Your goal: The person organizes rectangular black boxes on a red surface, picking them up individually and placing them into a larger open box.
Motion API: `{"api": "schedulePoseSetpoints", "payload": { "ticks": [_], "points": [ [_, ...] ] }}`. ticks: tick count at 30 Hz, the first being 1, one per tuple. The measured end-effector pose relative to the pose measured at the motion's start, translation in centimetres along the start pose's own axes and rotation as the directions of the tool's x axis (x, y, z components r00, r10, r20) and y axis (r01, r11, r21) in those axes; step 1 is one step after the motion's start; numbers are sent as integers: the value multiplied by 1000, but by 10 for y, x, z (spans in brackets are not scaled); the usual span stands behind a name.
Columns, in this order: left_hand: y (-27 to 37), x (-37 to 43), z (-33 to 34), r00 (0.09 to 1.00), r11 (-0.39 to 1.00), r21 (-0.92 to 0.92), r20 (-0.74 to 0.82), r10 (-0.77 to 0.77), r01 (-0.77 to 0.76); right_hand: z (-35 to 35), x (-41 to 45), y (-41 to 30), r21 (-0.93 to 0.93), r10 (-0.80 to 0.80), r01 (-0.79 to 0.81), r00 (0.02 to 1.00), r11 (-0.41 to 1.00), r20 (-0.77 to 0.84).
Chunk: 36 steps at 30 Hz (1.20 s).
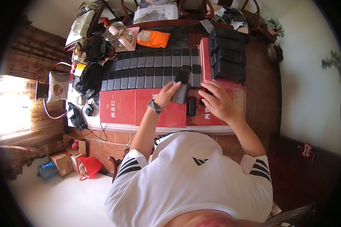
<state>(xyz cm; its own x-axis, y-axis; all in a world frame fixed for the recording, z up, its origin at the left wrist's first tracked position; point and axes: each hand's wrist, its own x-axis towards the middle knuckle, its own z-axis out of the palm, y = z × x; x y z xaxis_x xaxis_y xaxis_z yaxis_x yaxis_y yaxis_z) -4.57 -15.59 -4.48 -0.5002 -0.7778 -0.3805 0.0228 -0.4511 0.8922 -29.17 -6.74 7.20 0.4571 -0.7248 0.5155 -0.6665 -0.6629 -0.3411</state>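
Observation:
My left hand [167,93] grips a flat grey-and-black rectangular device [181,88], tilted slightly over the table. Close by on the right, my right hand [217,99] has its fingers spread above a red printed board; a small dark object is partly hidden under them. Between the hands lies a black oblong case [191,106]. Beyond them, many similar grey-and-black devices [149,78] stand side by side in two long rows. Large red boards [118,107] with printed writing cover the near part of the table.
Black cases [228,69] are stacked at the right. An orange packet [153,39] and a glass bowl [119,35] with pink items sit at the back. Black bags and cables [88,82] crowd the left side. Cardboard boxes [61,163] and a red bag [90,166] are on the floor, lower left.

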Motion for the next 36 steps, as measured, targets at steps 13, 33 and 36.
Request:
{"api": "schedulePoseSetpoints", "payload": {
  "ticks": [13, 33, 36],
  "points": [
    [-94, 135, -60, 945, 729, 677, -296, 139, 105, 45, -59, -4, 10, 440, -441, 893, 898, -92],
    [-74, 109, -34, 936, 302, 918, -313, 161, 255, 168, 26, 106, -574, 620, -322, 639, 753, 456],
    [-75, 105, -34, 930, 305, 913, -330, 162, 271, 174, 20, 108, -576, 576, -275, 689, 770, 440]
  ]
}}
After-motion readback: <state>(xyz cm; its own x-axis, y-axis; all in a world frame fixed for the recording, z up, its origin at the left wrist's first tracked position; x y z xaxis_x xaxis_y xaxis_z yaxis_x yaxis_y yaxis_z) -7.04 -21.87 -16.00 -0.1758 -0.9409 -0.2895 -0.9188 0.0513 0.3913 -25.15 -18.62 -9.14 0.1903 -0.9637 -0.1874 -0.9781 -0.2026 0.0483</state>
